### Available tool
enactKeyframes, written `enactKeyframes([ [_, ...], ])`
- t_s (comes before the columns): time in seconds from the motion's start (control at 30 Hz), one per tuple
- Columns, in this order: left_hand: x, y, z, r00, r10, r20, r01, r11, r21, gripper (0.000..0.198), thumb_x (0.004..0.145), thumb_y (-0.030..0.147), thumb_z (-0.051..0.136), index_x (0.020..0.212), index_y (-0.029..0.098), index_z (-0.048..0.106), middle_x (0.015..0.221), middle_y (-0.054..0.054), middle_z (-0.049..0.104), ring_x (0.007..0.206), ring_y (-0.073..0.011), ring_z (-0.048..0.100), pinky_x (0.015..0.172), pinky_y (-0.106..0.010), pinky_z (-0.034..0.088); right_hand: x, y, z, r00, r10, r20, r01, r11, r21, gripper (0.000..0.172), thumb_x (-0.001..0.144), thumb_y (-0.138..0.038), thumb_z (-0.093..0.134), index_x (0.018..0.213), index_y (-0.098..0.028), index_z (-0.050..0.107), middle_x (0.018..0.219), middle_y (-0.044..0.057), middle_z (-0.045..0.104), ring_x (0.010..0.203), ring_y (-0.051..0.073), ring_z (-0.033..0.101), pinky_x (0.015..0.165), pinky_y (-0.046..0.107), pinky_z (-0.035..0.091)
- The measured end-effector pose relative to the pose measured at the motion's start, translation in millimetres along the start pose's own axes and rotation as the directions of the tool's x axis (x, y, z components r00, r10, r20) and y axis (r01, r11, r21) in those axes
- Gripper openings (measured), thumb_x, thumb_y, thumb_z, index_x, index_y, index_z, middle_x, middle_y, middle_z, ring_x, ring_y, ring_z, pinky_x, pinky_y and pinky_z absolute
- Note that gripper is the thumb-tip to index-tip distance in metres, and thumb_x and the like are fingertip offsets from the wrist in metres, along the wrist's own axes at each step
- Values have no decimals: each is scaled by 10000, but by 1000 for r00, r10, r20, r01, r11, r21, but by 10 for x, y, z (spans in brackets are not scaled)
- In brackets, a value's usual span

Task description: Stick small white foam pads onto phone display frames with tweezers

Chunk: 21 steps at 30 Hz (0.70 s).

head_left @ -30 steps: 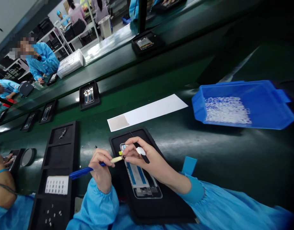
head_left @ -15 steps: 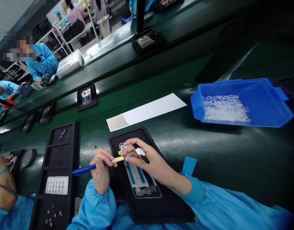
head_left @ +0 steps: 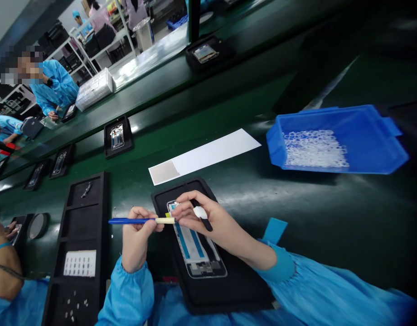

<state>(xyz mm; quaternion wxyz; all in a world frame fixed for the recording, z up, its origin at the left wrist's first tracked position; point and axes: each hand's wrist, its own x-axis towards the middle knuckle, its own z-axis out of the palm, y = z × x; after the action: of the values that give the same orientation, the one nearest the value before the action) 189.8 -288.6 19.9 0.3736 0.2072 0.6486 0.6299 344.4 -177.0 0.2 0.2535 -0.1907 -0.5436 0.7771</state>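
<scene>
My left hand [head_left: 138,235] grips a blue pen-like tool [head_left: 130,221] with a cream-coloured end, held almost level. The cream end meets the fingertips of my right hand [head_left: 203,217], which are pinched together; whatever small thing they hold there is too small to make out. A black tweezer-like tool with a white wrap [head_left: 200,212] also rests in my right hand. Below both hands, a phone frame [head_left: 206,269] with blue strips lies in a black tray [head_left: 235,285], its upper part partly covered by my right fingers.
A white strip [head_left: 215,151] lies beyond the tray, and a blue bin [head_left: 371,145] of white rings is at the right. A compartmented black tray [head_left: 81,217] with small parts stands at the left. Other phone trays [head_left: 118,136] line the bench; a co-worker's hand [head_left: 11,231] is far left.
My left hand has turned, bringing the blue tool from a slant to nearly level. My right hand stays at its cream end. The whole view has shifted slightly.
</scene>
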Motion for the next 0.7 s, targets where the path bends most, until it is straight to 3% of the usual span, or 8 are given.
enactKeyframes([
  [0.37,20,-117,59,996,30,-79,-33,999,-28,714,649,416,833,1186,200,416,739,10,723,583,-166,704,584,-281,606,6,-29,-17,998,-57,27,58,997,-58,285,822,-264,658,1060,-222,505,801,-15,603,743,147,612,765,327,536],
  [0.7,-2,-123,81,991,115,-70,-115,993,3,622,679,427,824,1128,192,463,735,-3,733,593,-157,704,581,-262,607,-1,-38,4,996,-88,23,90,989,-116,307,797,-253,634,1070,-225,494,777,-22,560,669,132,550,682,298,509],
])
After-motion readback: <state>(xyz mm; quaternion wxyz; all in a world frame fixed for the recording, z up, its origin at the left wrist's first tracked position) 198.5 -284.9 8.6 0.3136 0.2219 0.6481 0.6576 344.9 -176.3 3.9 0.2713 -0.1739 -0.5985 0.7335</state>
